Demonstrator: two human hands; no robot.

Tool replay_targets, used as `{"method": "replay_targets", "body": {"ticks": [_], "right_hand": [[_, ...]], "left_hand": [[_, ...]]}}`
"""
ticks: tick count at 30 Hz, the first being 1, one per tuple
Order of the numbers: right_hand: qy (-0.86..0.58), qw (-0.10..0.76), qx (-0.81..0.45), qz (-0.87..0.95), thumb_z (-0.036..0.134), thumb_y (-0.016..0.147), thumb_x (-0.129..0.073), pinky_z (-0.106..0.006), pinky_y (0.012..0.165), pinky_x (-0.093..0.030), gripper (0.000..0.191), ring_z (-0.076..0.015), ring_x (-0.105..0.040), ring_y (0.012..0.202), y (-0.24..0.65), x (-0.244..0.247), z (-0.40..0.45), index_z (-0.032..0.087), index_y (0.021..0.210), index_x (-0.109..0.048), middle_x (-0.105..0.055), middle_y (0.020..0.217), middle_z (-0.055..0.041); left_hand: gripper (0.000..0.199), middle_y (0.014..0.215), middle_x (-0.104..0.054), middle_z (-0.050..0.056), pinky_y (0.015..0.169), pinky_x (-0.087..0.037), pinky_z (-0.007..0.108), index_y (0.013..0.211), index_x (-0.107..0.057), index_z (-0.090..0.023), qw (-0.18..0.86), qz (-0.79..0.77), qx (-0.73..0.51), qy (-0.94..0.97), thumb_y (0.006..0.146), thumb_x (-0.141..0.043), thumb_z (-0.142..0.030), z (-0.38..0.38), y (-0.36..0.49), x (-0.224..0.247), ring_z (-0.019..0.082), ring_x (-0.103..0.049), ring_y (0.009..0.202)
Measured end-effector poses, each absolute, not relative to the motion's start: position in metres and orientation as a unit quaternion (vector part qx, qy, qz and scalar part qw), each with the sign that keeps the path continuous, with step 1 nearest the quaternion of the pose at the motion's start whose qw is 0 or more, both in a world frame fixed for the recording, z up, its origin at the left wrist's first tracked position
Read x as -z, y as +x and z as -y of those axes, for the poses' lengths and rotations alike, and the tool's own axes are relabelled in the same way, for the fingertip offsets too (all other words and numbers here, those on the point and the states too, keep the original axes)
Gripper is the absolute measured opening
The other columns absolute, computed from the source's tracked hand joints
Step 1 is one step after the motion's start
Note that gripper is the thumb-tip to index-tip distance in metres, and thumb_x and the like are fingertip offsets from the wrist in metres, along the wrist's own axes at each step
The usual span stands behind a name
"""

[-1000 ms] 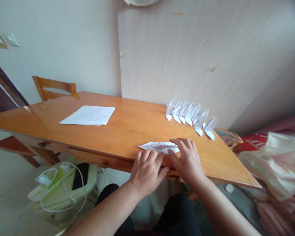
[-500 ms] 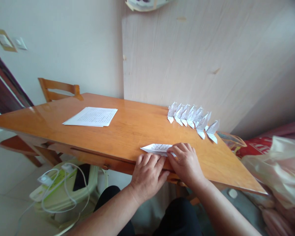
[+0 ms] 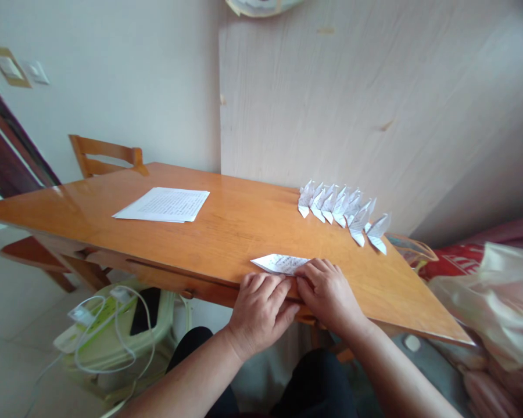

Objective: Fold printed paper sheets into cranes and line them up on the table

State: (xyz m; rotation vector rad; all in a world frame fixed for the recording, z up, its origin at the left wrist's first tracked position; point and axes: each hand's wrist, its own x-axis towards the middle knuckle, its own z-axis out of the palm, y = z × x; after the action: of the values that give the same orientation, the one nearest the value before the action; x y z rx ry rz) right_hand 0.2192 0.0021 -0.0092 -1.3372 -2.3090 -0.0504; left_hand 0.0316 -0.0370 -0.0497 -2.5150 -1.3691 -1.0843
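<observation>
A strip of folded printed paper (image 3: 281, 263), pointed at its left end, lies along the near edge of the table. My left hand (image 3: 261, 310) rests at the paper's near side, fingertips on its lower edge and thumb held apart toward the right. At the paper's right end, my right hand (image 3: 326, 290) has its fingers bent and closed on it, covering that end. The two hands are close together. Several upright folded paper pieces (image 3: 340, 206) with pointed tips stand in rows at the back right of the table.
On the left of the wooden table (image 3: 226, 220) lies a stack of printed sheets (image 3: 163, 204). A wooden chair (image 3: 107, 155) stands behind. Below left, a pale green plastic stool (image 3: 108, 360) carries white cables. Bags (image 3: 497, 296) crowd the right side.
The folded paper's printed upper face shows more fully now. My right hand's fingers have come down slightly over its right end. My left hand has barely moved.
</observation>
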Motion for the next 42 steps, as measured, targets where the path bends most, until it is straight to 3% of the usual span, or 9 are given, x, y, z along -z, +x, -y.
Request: {"method": "replay_targets", "body": {"ticks": [3,8,14,20,28,31,35,38,42], "right_hand": [[-0.479,0.238,0.015,0.845,0.019,0.091,-0.057,-0.036,0.081,-0.041,0.017,-0.0238,-0.057,0.09,0.219,0.01,-0.003,0.023,0.102,-0.069,-0.066,0.094,-0.0058],[-0.472,0.224,0.013,0.853,0.029,0.095,-0.06,-0.038,0.082,-0.043,0.013,-0.025,-0.057,0.092,0.218,0.007,0.006,0.026,0.101,-0.071,-0.065,0.096,-0.0064],[-0.463,0.239,0.026,0.853,0.044,0.09,-0.069,-0.043,0.091,-0.041,0.036,-0.0298,-0.056,0.109,0.216,0.013,0.023,0.022,0.119,-0.065,-0.065,0.119,-0.01],[-0.483,0.256,0.034,0.836,0.03,0.094,-0.063,-0.04,0.082,-0.037,0.009,-0.0262,-0.057,0.095,0.215,0.02,0.039,0.024,0.099,-0.068,-0.069,0.1,-0.0054],[-0.461,0.368,0.018,0.807,0.027,0.1,-0.049,-0.038,0.081,-0.038,0.017,-0.0237,-0.056,0.089,0.213,0.007,0.047,0.021,0.092,-0.063,-0.068,0.094,-0.0066],[-0.463,0.438,-0.077,0.766,0.035,0.1,-0.05,-0.036,0.077,-0.041,0.02,-0.022,-0.057,0.082,0.209,0.001,0.052,0.021,0.092,-0.062,-0.066,0.087,-0.0056],[-0.459,0.485,-0.329,0.668,0.05,0.098,-0.052,-0.029,0.057,-0.039,0.03,-0.0166,-0.05,0.063,0.199,-0.002,0.064,0.022,0.089,-0.058,-0.057,0.071,-0.0002],[-0.417,0.485,-0.485,0.596,0.057,0.094,-0.056,-0.026,0.051,-0.034,0.037,-0.0132,-0.043,0.055,0.189,-0.003,0.074,0.021,0.087,-0.056,-0.051,0.066,0.0029],[-0.391,0.486,-0.544,0.561,0.059,0.089,-0.063,-0.025,0.053,-0.033,0.04,-0.0116,-0.043,0.057,0.18,-0.001,0.085,0.019,0.085,-0.057,-0.051,0.067,0.0028]], "left_hand": [[0.035,0.116,-0.068,0.011,0.091,-0.041,0.048,0.121,-0.063,-0.019,0.038,0.425,0.385,-0.818,0.094,-0.059,-0.04,0.037,0.027,0.055,0.029,-0.058,0.103],[0.023,0.109,-0.069,0.009,0.093,-0.046,0.045,0.114,-0.064,-0.02,0.007,0.391,0.429,-0.814,0.093,-0.058,-0.027,0.037,0.021,0.055,0.025,-0.06,0.1],[0.016,0.104,-0.066,0.007,0.094,-0.048,0.041,0.105,-0.063,-0.02,-0.037,0.369,0.491,-0.788,0.09,-0.059,-0.017,0.049,0.016,0.051,0.022,-0.059,0.099],[0.014,0.098,-0.065,0.006,0.09,-0.048,0.04,0.1,-0.063,-0.021,-0.057,0.39,0.522,-0.756,0.09,-0.059,-0.013,0.066,0.009,0.053,0.021,-0.059,0.095],[0.008,0.097,-0.063,0.005,0.087,-0.049,0.035,0.098,-0.062,-0.019,-0.164,0.451,0.601,-0.639,0.096,-0.056,-0.024,0.068,0.001,0.045,0.019,-0.062,0.093],[0.022,0.11,-0.065,0.009,0.095,-0.048,0.039,0.113,-0.06,-0.019,-0.228,0.468,0.622,-0.585,0.095,-0.06,-0.033,0.066,0.001,0.042,0.021,-0.062,0.103],[0.043,0.128,-0.06,0.013,0.103,-0.042,0.041,0.125,-0.056,-0.02,-0.359,0.427,0.627,-0.544,0.089,-0.069,-0.041,0.071,0.006,0.026,0.026,-0.055,0.12],[0.036,0.115,-0.064,0.01,0.094,-0.046,0.037,0.114,-0.06,-0.02,-0.515,0.315,0.607,-0.517,0.088,-0.07,-0.042,0.079,0.012,0.011,0.024,-0.06,0.108],[0.029,0.094,-0.067,0.005,0.083,-0.047,0.031,0.098,-0.064,-0.017,-0.63,0.271,0.59,-0.426,0.082,-0.078,-0.036,0.09,0.015,0.003,0.018,-0.062,0.087]]}}
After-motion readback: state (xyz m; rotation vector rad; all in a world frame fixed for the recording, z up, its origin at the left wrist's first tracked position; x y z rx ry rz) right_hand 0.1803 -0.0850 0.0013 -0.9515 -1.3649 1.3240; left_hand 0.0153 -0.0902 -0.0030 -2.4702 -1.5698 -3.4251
